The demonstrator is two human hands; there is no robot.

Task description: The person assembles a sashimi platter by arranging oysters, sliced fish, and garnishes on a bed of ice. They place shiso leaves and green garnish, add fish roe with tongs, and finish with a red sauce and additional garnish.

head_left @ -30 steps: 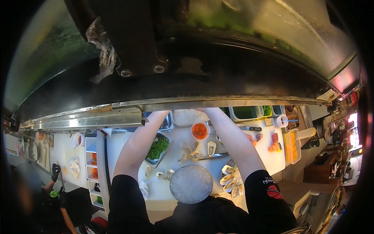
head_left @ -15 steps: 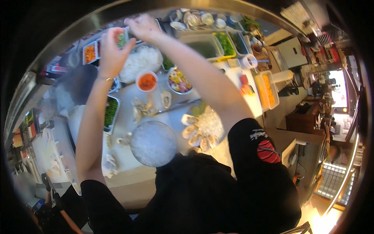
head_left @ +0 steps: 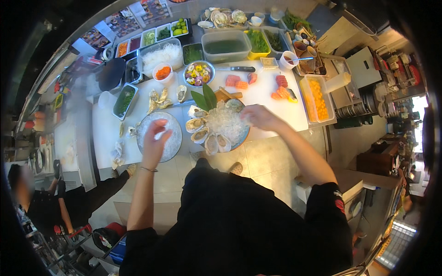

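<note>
My left hand (head_left: 155,141) hovers over a round dish of crushed ice (head_left: 171,120), fingers curled with the thumb apart, and nothing shows in it. My right hand (head_left: 261,117) reaches to the right rim of a round plate (head_left: 244,137) heaped with crushed ice (head_left: 226,122). Its fingertips are drawn together at the ice; whatever they may hold is hidden. Opened oysters (head_left: 200,134) fan along the plate's left and near side. Two green leaves (head_left: 205,97) stand upright at its far edge, beside a small wooden piece (head_left: 227,95).
Oyster shells (head_left: 159,100), a tub of orange garnish (head_left: 163,72) and a bowl of flowers (head_left: 199,73) lie beyond the dishes. A knife (head_left: 242,69) and cut fish (head_left: 237,82) rest on the white board (head_left: 267,124). Limes (head_left: 179,27) sit far back. A co-worker (head_left: 46,202) is at left.
Both hands have come back from the far containers toward me. My left hand is now over the ice dish, my right at the oyster plate. The view has shifted too.
</note>
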